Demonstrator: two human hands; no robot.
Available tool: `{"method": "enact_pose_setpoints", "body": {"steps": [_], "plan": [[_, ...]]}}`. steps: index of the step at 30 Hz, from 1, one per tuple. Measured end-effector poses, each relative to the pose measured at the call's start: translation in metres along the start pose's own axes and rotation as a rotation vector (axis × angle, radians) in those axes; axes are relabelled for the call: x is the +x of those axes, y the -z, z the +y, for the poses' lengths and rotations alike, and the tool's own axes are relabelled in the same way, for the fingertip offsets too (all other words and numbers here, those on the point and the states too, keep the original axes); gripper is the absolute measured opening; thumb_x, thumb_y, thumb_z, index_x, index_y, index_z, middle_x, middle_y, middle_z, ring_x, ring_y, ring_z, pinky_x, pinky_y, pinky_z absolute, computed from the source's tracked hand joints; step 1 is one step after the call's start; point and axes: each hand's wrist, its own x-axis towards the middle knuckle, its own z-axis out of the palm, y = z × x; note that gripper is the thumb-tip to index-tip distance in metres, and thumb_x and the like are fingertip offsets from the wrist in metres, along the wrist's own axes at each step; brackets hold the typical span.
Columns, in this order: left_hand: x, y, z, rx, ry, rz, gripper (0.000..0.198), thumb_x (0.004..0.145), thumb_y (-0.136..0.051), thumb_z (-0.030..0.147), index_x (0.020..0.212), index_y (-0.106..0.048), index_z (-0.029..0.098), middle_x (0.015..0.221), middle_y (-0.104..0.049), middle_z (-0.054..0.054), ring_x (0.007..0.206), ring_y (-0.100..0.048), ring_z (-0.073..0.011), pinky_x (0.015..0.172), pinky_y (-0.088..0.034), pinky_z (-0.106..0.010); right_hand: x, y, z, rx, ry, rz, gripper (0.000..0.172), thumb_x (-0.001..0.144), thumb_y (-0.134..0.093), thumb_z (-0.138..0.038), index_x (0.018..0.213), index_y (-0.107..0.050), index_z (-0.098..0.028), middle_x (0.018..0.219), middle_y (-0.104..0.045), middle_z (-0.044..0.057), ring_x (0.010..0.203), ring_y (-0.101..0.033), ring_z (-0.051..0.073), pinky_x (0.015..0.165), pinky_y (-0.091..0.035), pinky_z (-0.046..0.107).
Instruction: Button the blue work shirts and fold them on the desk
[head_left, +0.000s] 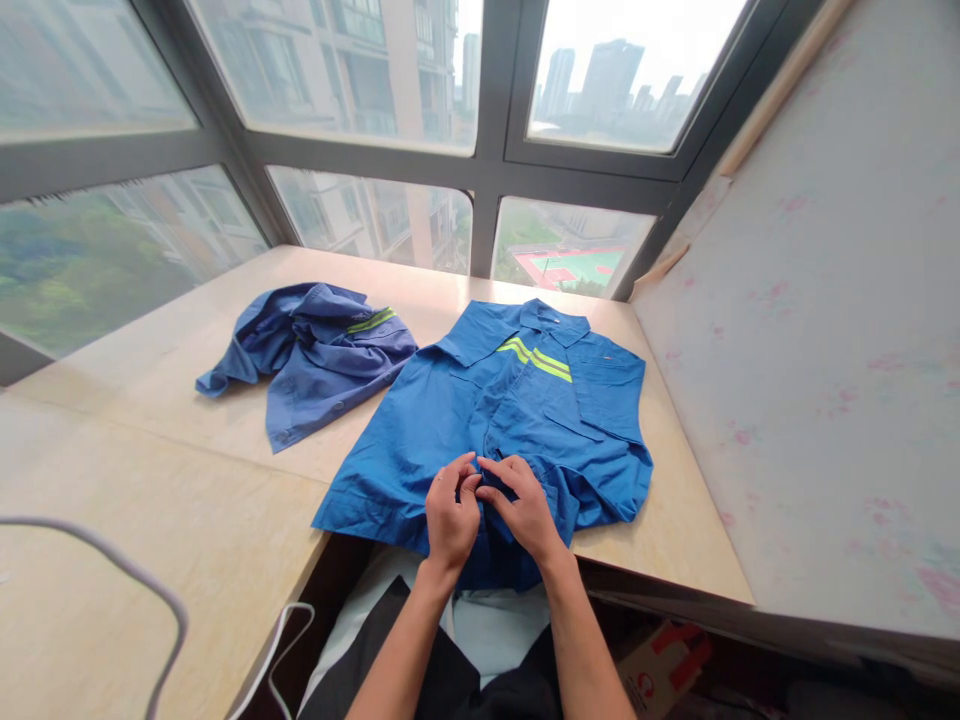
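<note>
Two hands, left (pixel 452 515) and right (pixel 521 500), meet at the front placket of the blue short-sleeved work jacket (pixel 517 410). Each is drawn narrow, thumb and forefinger apparently pinching the placket edge; exact contact partly hidden by the fingers. Jacket lies face up on the pale tabletop (pixel 675 515), collar (pixel 555 322) pointing away beyond the hands, yellow-green stripes (pixel 551 366) between collar and fingertips, lower hem hanging over the edge below the wrists.

Handling, judged: light, soft woven cloth, creasing readily; not fragile, little slip. Placket and collar probably stiffer, hence better grips; loose panels likely to bunch.

Second blue garment (pixel 337 350), crumpled, beyond and left of the left hand.
</note>
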Motion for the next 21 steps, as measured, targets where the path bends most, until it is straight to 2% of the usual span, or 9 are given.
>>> {"method": "enact_pose_setpoints", "body": {"steps": [5, 10, 13, 16, 18, 21], "plan": [[0.000, 0.002, 0.004, -0.030, -0.034, 0.003, 0.015, 0.090, -0.056, 0.019, 0.099, -0.068, 0.020, 0.089, -0.072, -0.004, 0.080, -0.066, -0.0165, 0.077, -0.054, -0.030, 0.001, -0.004, -0.004, -0.025, -0.043, 0.052, 0.024, 0.088, -0.065, -0.023, 0.110, -0.071, -0.029, 0.089, -0.061, 0.003, 0.087, -0.058, 0.020, 0.080, -0.048, 0.033], [0.000, 0.003, 0.008, -0.053, -0.056, -0.022, 0.014, 0.092, -0.055, 0.021, 0.091, -0.068, 0.021, 0.085, -0.071, -0.003, 0.080, -0.065, -0.0164, 0.076, -0.052, -0.029, 0.001, -0.006, -0.005, -0.022, -0.015, 0.124, 0.024, 0.089, -0.061, -0.018, 0.106, -0.073, -0.028, 0.091, -0.065, 0.004, 0.088, -0.059, 0.020, 0.081, -0.048, 0.033], [0.003, 0.007, 0.007, -0.061, 0.007, 0.025, 0.016, 0.093, -0.053, 0.025, 0.089, -0.068, 0.020, 0.085, -0.070, -0.003, 0.082, -0.064, -0.0170, 0.078, -0.051, -0.030, 0.001, -0.002, -0.003, 0.004, -0.044, 0.210, 0.016, 0.088, -0.063, -0.020, 0.098, -0.075, -0.026, 0.085, -0.065, 0.003, 0.082, -0.061, 0.019, 0.076, -0.049, 0.032], [0.010, 0.015, 0.004, -0.046, 0.144, 0.077, 0.017, 0.093, -0.054, 0.028, 0.093, -0.068, 0.019, 0.089, -0.070, -0.005, 0.083, -0.064, -0.0178, 0.078, -0.051, -0.031, 0.001, 0.007, -0.002, 0.024, -0.098, 0.281, 0.009, 0.087, -0.065, -0.025, 0.089, -0.074, -0.024, 0.085, -0.066, 0.003, 0.082, -0.062, 0.019, 0.078, -0.048, 0.032], [0.014, 0.020, 0.003, -0.033, 0.205, 0.049, 0.019, 0.092, -0.053, 0.029, 0.097, -0.068, 0.019, 0.091, -0.070, -0.005, 0.083, -0.064, -0.0182, 0.078, -0.051, -0.031, 0.000, 0.013, -0.001, 0.043, -0.142, 0.314, 0.010, 0.087, -0.065, -0.029, 0.087, -0.072, -0.023, 0.087, -0.066, 0.003, 0.083, -0.061, 0.019, 0.078, -0.047, 0.031], [0.019, 0.027, 0.002, 0.021, 0.210, -0.101, 0.023, 0.091, -0.048, 0.022, 0.097, -0.070, 0.020, 0.092, -0.070, -0.005, 0.084, -0.064, -0.0192, 0.080, -0.051, -0.034, -0.004, 0.023, 0.001, 0.122, -0.241, 0.381, 0.016, 0.086, -0.065, -0.037, 0.088, -0.069, -0.021, 0.083, -0.062, 0.001, 0.072, -0.054, 0.016, 0.066, -0.044, 0.027]]}}
